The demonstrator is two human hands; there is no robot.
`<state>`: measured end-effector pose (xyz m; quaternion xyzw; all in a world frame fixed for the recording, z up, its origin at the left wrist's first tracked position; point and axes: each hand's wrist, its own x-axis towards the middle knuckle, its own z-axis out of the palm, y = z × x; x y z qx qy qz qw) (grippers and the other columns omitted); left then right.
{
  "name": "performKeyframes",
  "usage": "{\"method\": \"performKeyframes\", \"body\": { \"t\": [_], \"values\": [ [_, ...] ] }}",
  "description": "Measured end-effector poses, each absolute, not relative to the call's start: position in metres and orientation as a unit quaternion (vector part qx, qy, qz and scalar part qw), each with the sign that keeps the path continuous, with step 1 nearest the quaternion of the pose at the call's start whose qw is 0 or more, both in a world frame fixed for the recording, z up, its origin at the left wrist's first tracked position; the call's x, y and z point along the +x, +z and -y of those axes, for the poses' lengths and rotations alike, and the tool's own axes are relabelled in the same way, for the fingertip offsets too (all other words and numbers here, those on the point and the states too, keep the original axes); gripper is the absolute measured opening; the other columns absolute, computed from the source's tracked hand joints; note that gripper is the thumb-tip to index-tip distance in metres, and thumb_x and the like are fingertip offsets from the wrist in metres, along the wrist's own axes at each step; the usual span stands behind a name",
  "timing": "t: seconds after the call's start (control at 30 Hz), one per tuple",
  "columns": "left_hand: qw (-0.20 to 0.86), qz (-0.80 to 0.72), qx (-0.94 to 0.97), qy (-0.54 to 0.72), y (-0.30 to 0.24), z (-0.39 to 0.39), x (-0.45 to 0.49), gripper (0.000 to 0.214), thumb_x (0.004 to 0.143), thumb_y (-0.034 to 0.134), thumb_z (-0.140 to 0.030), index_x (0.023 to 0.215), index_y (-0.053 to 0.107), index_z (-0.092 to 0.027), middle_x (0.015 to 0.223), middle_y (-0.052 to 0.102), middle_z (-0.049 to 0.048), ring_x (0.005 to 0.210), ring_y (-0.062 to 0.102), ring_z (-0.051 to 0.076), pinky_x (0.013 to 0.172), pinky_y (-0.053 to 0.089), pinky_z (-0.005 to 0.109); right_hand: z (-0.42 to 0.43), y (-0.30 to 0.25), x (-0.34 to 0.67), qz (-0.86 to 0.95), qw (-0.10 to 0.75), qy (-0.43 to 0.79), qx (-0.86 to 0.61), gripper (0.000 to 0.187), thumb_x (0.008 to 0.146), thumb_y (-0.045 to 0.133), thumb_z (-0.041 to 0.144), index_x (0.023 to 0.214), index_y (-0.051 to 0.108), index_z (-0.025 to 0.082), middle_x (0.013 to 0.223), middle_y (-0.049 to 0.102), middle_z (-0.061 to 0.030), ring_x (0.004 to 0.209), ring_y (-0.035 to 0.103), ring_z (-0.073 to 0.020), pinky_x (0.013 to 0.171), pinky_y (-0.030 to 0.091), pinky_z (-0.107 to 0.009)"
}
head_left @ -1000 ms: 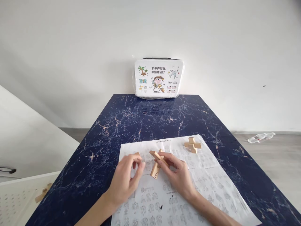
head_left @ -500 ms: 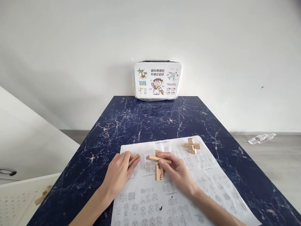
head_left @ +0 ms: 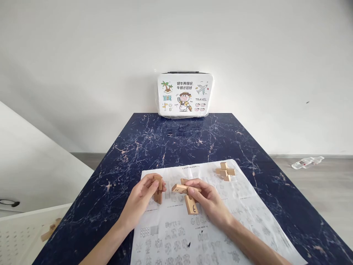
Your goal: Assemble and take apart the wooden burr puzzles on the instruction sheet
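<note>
My left hand [head_left: 143,195] pinches a notched wooden puzzle piece [head_left: 158,195], held upright between thumb and fingers. In my right hand [head_left: 206,195] are two wooden puzzle pieces crossed over each other. The upper crossed piece [head_left: 179,188] points left and bears a dark mark on its end. The lower crossed piece [head_left: 192,206] slants toward me and shows a black numeral like a 3. A gap separates the left piece from the crossed pair. Beneath both hands lies a printed instruction sheet [head_left: 165,217] with small line drawings.
An assembled wooden cross puzzle [head_left: 225,172] sits at the sheet's upper right. A white case with cartoon prints [head_left: 185,95] stands at the far end of the dark blue marbled table [head_left: 176,143]. Wooden pieces [head_left: 51,230] lie in a white perforated basket [head_left: 19,235] at lower left.
My left hand has turned its piece from lying slanted to upright. The crossed pair in my right hand has tilted and rotated, showing the upper piece's mark.
</note>
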<state>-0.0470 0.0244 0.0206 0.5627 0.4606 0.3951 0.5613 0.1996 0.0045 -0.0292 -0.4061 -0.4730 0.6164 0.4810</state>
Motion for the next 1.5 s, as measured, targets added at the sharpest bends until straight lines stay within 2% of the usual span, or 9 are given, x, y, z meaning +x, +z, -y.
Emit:
{"method": "performKeyframes", "body": {
  "t": [0.17, 0.27, 0.37, 0.47, 0.57, 0.67, 0.9, 1.07, 1.5],
  "values": [
    [0.490, -0.495, 0.582, 0.419, 0.016, -0.025, -0.051, 0.030, 0.098, 0.074, -0.051, 0.098, 0.077, -0.021, 0.114, 0.069, 0.0076, 0.101, 0.065, 0.022, 0.085, 0.054, 0.031, -0.004, -0.027, 0.200, 0.472, 0.480, 0.620, -0.404, 0.031, 0.095, 0.079, 0.057, 0.106, 0.080, 0.029, 0.102, 0.071, -0.0041, 0.077, 0.058, -0.0159, 0.069, 0.055, -0.029],
    [0.465, -0.508, 0.584, 0.430, 0.013, -0.026, -0.053, 0.029, 0.097, 0.076, -0.051, 0.101, 0.077, -0.022, 0.101, 0.069, 0.0045, 0.090, 0.063, 0.019, 0.078, 0.051, 0.027, -0.004, -0.028, 0.199, 0.466, 0.481, 0.625, -0.401, 0.031, 0.095, 0.079, 0.058, 0.107, 0.080, 0.029, 0.105, 0.070, -0.0042, 0.078, 0.059, -0.0160, 0.070, 0.056, -0.030],
    [0.514, -0.501, 0.522, 0.461, 0.012, -0.028, -0.052, 0.035, 0.098, 0.074, -0.056, 0.100, 0.074, -0.020, 0.088, 0.067, 0.0014, 0.070, 0.055, 0.013, 0.064, 0.047, 0.024, -0.004, -0.028, 0.199, 0.467, 0.481, 0.625, -0.400, 0.032, 0.095, 0.078, 0.058, 0.107, 0.080, 0.029, 0.102, 0.070, -0.0039, 0.077, 0.058, -0.0162, 0.069, 0.055, -0.030],
    [0.592, -0.466, 0.422, 0.504, 0.012, -0.032, -0.050, 0.040, 0.091, 0.082, -0.057, 0.096, 0.073, -0.018, 0.088, 0.066, 0.0014, 0.072, 0.057, 0.013, 0.066, 0.053, 0.023, -0.005, -0.029, 0.199, 0.466, 0.483, 0.626, -0.399, 0.032, 0.095, 0.079, 0.059, 0.106, 0.079, 0.029, 0.096, 0.069, -0.0023, 0.076, 0.056, -0.0154, 0.069, 0.054, -0.029],
    [0.664, -0.427, 0.322, 0.523, 0.014, -0.034, -0.049, 0.039, 0.080, 0.095, -0.047, 0.092, 0.072, -0.017, 0.084, 0.064, -0.0005, 0.070, 0.059, 0.011, 0.065, 0.055, 0.022, -0.005, -0.030, 0.199, 0.456, 0.484, 0.632, -0.398, 0.031, 0.096, 0.078, 0.059, 0.107, 0.078, 0.029, 0.094, 0.069, -0.0012, 0.075, 0.056, -0.0144, 0.070, 0.052, -0.028],
    [0.707, -0.398, 0.276, 0.516, 0.017, -0.034, -0.050, 0.038, 0.076, 0.100, -0.037, 0.089, 0.072, -0.016, 0.080, 0.065, -0.0013, 0.064, 0.058, 0.009, 0.060, 0.054, 0.018, -0.005, -0.032, 0.199, 0.454, 0.489, 0.629, -0.399, 0.030, 0.097, 0.077, 0.057, 0.110, 0.076, 0.030, 0.095, 0.070, -0.0014, 0.078, 0.057, -0.0153, 0.073, 0.053, -0.029],
    [0.773, -0.352, 0.294, 0.438, 0.014, -0.023, -0.039, 0.031, 0.084, 0.094, -0.038, 0.093, 0.079, -0.012, 0.081, 0.069, 0.0024, 0.058, 0.058, 0.007, 0.055, 0.051, 0.017, -0.006, -0.031, 0.198, 0.474, 0.497, 0.616, -0.386, 0.029, 0.098, 0.076, 0.055, 0.110, 0.076, 0.029, 0.096, 0.071, -0.0023, 0.084, 0.062, -0.0173, 0.077, 0.056, -0.030],
    [0.795, -0.353, 0.299, 0.393, 0.007, -0.020, -0.032, 0.044, 0.086, 0.091, -0.047, 0.111, 0.082, -0.012, 0.076, 0.067, 0.0018, 0.055, 0.056, 0.007, 0.051, 0.047, 0.016, -0.007, -0.027, 0.197, 0.482, 0.497, 0.620, -0.370, 0.030, 0.098, 0.075, 0.056, 0.110, 0.075, 0.028, 0.095, 0.070, -0.0024, 0.083, 0.061, -0.0177, 0.076, 0.056, -0.031],
    [0.818, -0.335, 0.305, 0.355, 0.002, -0.016, -0.032, 0.034, 0.091, 0.086, -0.047, 0.100, 0.076, -0.016, 0.072, 0.064, -0.0003, 0.055, 0.055, 0.008, 0.052, 0.042, 0.020, -0.006, -0.026, 0.199, 0.486, 0.489, 0.615, -0.382, 0.033, 0.098, 0.075, 0.059, 0.109, 0.075, 0.028, 0.096, 0.071, -0.0027, 0.084, 0.062, -0.0189, 0.078, 0.052, -0.033]
  ]
}}
